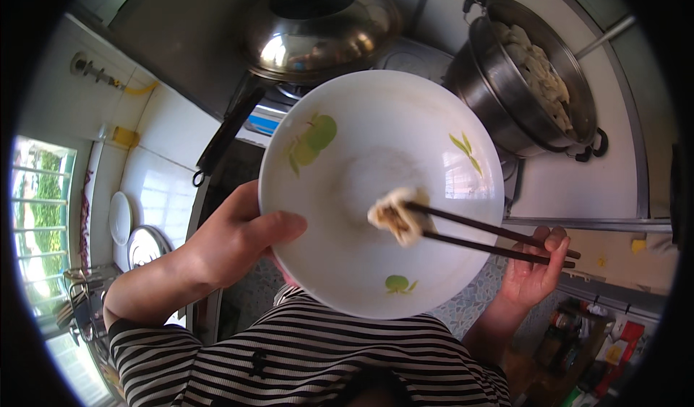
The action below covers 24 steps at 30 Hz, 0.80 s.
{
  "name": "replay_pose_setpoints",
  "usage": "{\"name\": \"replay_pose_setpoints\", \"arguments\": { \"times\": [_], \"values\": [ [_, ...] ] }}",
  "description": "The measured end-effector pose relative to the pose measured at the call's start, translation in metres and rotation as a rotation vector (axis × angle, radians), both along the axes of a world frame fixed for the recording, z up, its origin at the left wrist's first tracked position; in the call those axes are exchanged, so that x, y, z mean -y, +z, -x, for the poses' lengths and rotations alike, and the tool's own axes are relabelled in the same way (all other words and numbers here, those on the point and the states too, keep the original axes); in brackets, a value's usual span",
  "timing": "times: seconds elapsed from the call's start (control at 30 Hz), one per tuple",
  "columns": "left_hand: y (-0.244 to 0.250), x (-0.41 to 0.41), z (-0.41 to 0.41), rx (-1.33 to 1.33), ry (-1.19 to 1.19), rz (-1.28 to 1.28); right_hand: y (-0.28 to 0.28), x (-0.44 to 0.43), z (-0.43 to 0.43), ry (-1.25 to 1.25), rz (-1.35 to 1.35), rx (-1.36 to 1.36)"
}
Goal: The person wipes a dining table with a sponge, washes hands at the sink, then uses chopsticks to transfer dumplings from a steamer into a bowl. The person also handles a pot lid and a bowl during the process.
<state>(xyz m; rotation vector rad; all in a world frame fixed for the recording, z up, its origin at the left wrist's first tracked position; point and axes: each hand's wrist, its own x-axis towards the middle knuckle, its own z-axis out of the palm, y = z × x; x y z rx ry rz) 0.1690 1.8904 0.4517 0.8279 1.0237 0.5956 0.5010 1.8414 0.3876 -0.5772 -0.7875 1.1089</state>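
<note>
My left hand grips the rim of a white bowl with green fruit and leaf prints, its thumb over the inner edge. The bowl is held up in front of my striped shirt. In my right hand is a pair of dark chopsticks. Their tips pinch a dumpling that shows brown filling on one side. It appears over the inside of the bowl; whether it touches the surface I cannot tell.
Beyond the bowl, a lidded wok sits on the stove, its black handle jutting toward me. A steel steamer pot holding several dumplings stands at right. Shelves with packages are low on the right.
</note>
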Motion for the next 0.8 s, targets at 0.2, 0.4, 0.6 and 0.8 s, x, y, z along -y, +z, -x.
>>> {"name": "replay_pose_setpoints", "arguments": {
  "times": [0.2, 0.4, 0.6, 0.8],
  "values": [
    [-0.02, 0.011, 0.011, -0.004, 0.055, -0.031, 0.014, -0.008, 0.009, -0.101, 0.084, 0.364],
    [-0.032, 0.054, 0.037, 0.097, 0.302, -0.003, 0.006, -0.032, 0.008, 0.078, 0.022, 0.009],
    [-0.037, 0.122, 0.059, 0.107, 0.612, -0.014, -0.016, -0.053, 0.015, 0.162, 0.071, -0.172],
    [-0.028, 0.183, 0.086, -0.002, 1.23, -0.034, -0.027, -0.081, 0.04, 0.351, 0.057, -0.294]
  ]
}}
